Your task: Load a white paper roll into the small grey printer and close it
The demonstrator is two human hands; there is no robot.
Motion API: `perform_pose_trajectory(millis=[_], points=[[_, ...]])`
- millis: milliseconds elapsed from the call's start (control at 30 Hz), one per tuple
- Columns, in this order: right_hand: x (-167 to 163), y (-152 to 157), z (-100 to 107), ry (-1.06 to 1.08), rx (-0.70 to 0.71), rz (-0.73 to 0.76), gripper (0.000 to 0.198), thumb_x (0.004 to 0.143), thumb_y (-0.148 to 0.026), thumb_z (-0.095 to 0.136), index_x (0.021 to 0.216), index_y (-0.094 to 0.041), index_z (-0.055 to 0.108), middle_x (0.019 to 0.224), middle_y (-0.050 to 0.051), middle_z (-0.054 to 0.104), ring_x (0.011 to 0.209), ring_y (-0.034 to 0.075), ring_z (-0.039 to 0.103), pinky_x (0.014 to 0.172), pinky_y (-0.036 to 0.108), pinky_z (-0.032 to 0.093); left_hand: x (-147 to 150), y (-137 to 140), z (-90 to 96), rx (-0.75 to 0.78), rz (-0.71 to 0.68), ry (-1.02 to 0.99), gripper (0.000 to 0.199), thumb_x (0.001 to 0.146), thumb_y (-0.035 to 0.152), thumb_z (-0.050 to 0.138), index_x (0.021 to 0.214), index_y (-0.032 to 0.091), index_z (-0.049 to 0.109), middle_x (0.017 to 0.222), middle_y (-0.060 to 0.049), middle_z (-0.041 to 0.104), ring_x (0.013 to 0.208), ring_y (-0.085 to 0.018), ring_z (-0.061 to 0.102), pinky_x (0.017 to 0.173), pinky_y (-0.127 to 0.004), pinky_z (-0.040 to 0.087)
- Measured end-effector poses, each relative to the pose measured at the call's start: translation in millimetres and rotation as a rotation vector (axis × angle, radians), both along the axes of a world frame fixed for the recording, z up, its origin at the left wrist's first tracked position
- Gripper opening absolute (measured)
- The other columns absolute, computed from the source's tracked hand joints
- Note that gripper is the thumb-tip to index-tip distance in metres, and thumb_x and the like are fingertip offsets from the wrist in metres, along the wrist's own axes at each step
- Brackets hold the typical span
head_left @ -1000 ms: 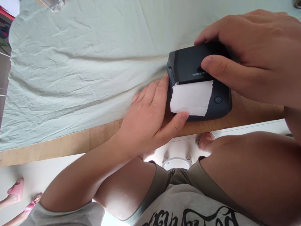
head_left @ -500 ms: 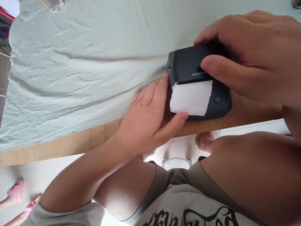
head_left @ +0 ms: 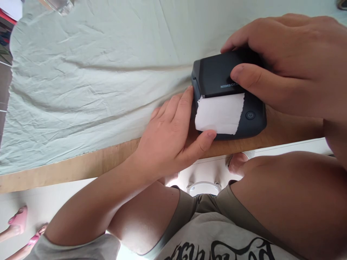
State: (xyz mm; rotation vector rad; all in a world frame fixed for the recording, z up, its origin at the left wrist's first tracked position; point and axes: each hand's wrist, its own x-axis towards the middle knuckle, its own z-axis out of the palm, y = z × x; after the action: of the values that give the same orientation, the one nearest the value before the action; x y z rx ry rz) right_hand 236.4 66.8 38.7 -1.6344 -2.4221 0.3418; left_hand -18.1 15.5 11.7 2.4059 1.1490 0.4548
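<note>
A black label printer point(head_left: 214, 72) marked NIIMBOT lies at the table's near edge. From the slot in its lid a blank white paper strip point(head_left: 219, 115) with ragged sides sticks out over the front. Its round power button point(head_left: 250, 115) shows right of the strip. My left hand point(head_left: 173, 130) braces the printer's left side, fingers together along it and the thumb at the front edge, touching the strip's lower end. My right hand point(head_left: 287, 68) grips the printer from the right, thumb on the lid and fingers over the far side, where their tips are partly hidden.
A wrinkled pale green cloth point(head_left: 108, 72) covers the table, leaving a bare wooden edge point(head_left: 108, 160) along the front. A clear container point(head_left: 61, 5) stands at the far left. On the floor at lower left, another person's feet wear pink slippers point(head_left: 20, 218).
</note>
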Motion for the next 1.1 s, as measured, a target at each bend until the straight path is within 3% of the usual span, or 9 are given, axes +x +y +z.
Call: perform_pose_trajectory(millis=[167,567,767,1100], points=[[-0.8,1.5,3.0,0.009,-0.011,-0.013,0.079,0.085,-0.073,0.014,0.139,-0.031,0.052,0.134,0.005,0.057,0.128,0.024,0.054,0.12,0.054,0.041,0.2,0.2,1.0,-0.011,0.014,0.011,0.085,0.108,0.072,0.034,0.163,0.006,0.035,0.162,-0.027,0.053,0.15,-0.041,0.052,0.121,-0.058,0.045],[-3.3,0.7,4.4,0.017,-0.025,-0.023,0.076,0.085,-0.071,0.016,0.137,-0.031,0.053,0.133,0.004,0.057,0.125,0.022,0.054,0.116,0.052,0.042,-2.1,0.4,0.0,-0.006,0.001,0.001,0.083,0.107,0.075,0.037,0.164,0.015,0.037,0.166,-0.023,0.051,0.152,-0.041,0.051,0.122,-0.056,0.045],[-4.0,1.2,3.5,0.013,-0.02,-0.028,0.077,0.084,-0.071,0.016,0.138,-0.03,0.054,0.129,0.004,0.057,0.126,0.022,0.055,0.115,0.051,0.041,-1.1,0.6,0.5,-0.002,-0.003,0.014,0.085,0.108,0.074,0.033,0.164,0.009,0.036,0.167,-0.026,0.048,0.153,-0.042,0.049,0.122,-0.057,0.044],[-3.7,1.1,1.9,0.018,0.001,-0.021,0.079,0.085,-0.071,0.015,0.139,-0.029,0.055,0.129,0.004,0.059,0.122,0.02,0.055,0.114,0.05,0.042,-1.1,0.8,0.5,-0.005,0.005,0.012,0.084,0.108,0.074,0.035,0.163,0.011,0.036,0.164,-0.026,0.051,0.152,-0.041,0.051,0.123,-0.057,0.044]])
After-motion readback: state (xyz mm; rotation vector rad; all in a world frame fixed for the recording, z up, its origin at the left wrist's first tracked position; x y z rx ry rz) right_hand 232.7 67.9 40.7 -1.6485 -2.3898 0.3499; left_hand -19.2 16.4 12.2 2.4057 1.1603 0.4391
